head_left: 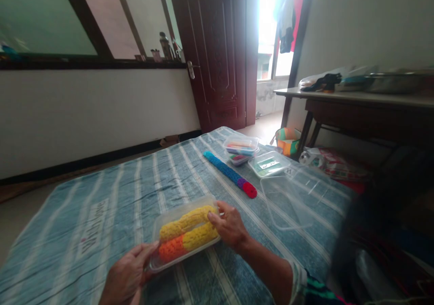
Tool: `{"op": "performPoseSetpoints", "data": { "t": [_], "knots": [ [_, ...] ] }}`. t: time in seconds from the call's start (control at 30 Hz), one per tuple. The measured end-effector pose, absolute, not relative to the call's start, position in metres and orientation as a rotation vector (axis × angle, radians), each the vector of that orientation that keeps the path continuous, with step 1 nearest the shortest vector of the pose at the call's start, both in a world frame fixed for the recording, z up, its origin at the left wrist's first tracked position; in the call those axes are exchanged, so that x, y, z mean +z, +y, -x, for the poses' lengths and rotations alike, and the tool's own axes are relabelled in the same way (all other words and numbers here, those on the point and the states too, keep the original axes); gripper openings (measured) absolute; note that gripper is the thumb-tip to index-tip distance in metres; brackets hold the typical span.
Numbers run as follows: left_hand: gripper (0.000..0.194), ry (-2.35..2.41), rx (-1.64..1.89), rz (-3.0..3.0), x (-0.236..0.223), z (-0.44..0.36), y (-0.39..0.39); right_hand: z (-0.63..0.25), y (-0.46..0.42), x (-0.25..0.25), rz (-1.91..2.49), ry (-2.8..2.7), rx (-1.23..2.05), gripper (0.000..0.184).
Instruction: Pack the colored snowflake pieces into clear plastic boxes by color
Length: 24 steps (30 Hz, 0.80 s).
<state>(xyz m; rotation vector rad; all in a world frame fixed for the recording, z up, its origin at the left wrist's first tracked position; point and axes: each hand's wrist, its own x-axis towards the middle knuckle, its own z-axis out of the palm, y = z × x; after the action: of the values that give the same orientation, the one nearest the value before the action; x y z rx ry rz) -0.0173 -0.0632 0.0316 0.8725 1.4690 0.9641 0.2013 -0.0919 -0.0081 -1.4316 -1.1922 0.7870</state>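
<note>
Between my two hands is a clear plastic container (169, 215) with a yellow and orange crocheted strip (190, 218) folded inside it. My left hand (127, 269) grips the container's near left corner, thumb on top. At the right end, my right hand (228, 223) holds the rim, its thumb reaching over the yellow part. Beyond them, a long crocheted strip (225, 170) in blue, purple and red lies flat on the striped bedspread (125, 205).
Stacked lidded containers (241, 144) with coloured contents stand at the far end. Nearer are a container with a white label (269, 164) and an open clear container (285, 203). A cluttered table (356, 98) stands right; a brown door (217, 52) is behind.
</note>
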Motion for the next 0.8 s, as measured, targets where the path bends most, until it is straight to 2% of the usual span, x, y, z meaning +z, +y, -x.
{"op": "performPoseSetpoints", "data": {
  "t": [0.17, 0.37, 0.53, 0.63, 0.73, 0.8],
  "knots": [
    [0.013, 1.387, 0.997, -0.932, 0.053, -0.021, -0.053, -0.238, -0.097, 0.018, 1.373, -1.067, 0.795, 0.025],
    [0.015, 1.188, 1.008, -1.092, 0.084, -0.129, -0.020, -0.338, -0.089, 0.059, 1.342, -0.945, 0.766, 0.031],
    [0.017, 1.124, 0.904, -1.125, 0.082, -0.224, 0.004, -0.426, -0.084, 0.072, 1.484, -0.831, 0.701, 0.030],
    [0.008, 1.134, 0.812, -1.146, 0.075, -0.262, 0.012, -0.462, -0.081, 0.066, 1.503, -0.793, 0.687, 0.030],
    [0.028, 1.158, 0.718, -1.164, 0.069, -0.284, 0.018, -0.479, -0.077, 0.054, 1.521, -0.758, 0.666, 0.029],
    [0.036, 1.169, 0.675, -1.175, 0.066, -0.292, 0.021, -0.483, -0.076, 0.046, 1.543, -0.730, 0.661, 0.028]
  ]
}}
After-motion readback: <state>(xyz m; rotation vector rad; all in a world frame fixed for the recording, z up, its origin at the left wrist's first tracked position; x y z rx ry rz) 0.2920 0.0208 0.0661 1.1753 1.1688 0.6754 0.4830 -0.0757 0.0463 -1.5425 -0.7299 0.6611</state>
